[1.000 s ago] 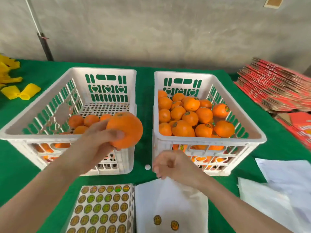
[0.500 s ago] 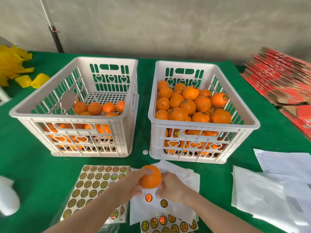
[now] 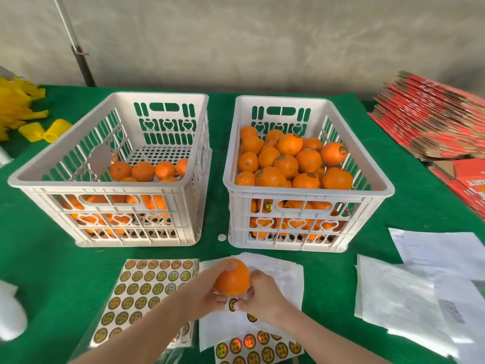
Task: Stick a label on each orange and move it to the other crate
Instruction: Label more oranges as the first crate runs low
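Head camera is looking down on an orange (image 3: 232,278) that is hovering low over the near edge of the table, just in front of the gap between the two crates. The left hand (image 3: 207,292) is gripping it from the left, with the thumb lying over its top and the fingers curling underneath. The right hand (image 3: 265,295) is closing in from the right, its fingers curled and its tips meeting a round label (image 3: 232,303) right under the fruit. Whether they are pinching that label or only touching it I cannot tell. The label is sitting on a white backing sheet (image 3: 283,274) that is lying beneath both hands, with one more sticker showing beside it. A full sticker sheet (image 3: 147,287) is lying just to the left, partly under the left forearm, and another strip of stickers (image 3: 257,346) is showing at the bottom edge. Beyond the hands, the left crate (image 3: 105,190) is holding a shallow layer of oranges, while the right crate (image 3: 309,195) is standing just beside it, heaped with oranges, several of them showing labels. A small white disc (image 3: 222,237) is lying on the green cloth (image 3: 52,271) between the crates. Loose white papers (image 3: 393,298) are spreading out to the right, red flattened cartons (image 3: 433,122) are stacking up at the far right, and yellow pieces (image 3: 15,106) are lying at the far left.
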### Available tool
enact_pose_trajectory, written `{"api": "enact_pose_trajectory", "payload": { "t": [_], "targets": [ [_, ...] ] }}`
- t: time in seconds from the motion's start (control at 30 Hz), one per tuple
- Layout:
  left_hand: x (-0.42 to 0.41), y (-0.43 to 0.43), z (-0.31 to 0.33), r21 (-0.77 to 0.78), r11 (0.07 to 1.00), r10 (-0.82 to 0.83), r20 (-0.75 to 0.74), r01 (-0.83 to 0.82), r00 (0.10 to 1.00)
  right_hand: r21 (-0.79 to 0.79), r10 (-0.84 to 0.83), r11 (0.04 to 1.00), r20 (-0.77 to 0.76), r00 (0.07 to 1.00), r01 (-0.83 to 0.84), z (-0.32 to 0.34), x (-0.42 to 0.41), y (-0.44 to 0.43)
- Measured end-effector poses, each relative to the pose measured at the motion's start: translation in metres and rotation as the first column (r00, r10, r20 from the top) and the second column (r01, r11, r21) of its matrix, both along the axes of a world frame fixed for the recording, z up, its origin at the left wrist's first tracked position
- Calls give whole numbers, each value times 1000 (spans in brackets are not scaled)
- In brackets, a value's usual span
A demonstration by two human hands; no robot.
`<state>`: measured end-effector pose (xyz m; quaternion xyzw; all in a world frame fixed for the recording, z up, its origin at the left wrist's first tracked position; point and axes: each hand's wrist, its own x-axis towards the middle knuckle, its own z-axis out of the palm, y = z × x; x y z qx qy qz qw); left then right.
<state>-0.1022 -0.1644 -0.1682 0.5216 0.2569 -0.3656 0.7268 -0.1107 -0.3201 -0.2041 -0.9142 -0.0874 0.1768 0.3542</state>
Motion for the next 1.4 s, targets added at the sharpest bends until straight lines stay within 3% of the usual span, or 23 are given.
{"api": "enact_pose_trajectory", "payload": {
  "t": [0.27,0.47,0.57,0.67,0.77,0.87,0.97,1.03,1.13,1.3,1.4],
  "targets": [
    [2,7,-5,-48,996,73,-40,-75,997,329,-135,939,76,988,103,-4,-17,3],
    [4,7,-2,-61,996,68,-51,-71,996,365,-144,928,157,977,78,-7,-27,1],
    [4,6,2,-46,997,52,-56,-55,997,369,-152,923,85,985,110,-3,-26,2],
    [7,9,4,4,1000,20,-9,-20,1000,403,-198,881,-157,967,246,7,-16,-1],
    [10,15,8,144,988,-77,112,61,991,450,-250,798,-357,900,400,17,-7,-8],
    [14,22,18,265,956,-204,277,129,939,520,-312,657,-471,825,546,33,0,-11],
    [14,26,36,195,976,-175,423,100,889,651,-319,487,-487,813,582,64,6,-12],
    [14,27,49,136,988,-136,483,79,865,731,-288,429,-446,848,530,87,9,-11],
    [14,26,66,23,999,-31,493,23,870,777,-245,448,-369,897,442,115,9,-8],
    [16,28,83,-133,991,46,488,23,871,722,-231,648,-115,966,241,143,11,-4],
    [17,27,88,-206,978,85,449,11,889,684,-193,717,13,981,132,154,13,3]
  ]
}}
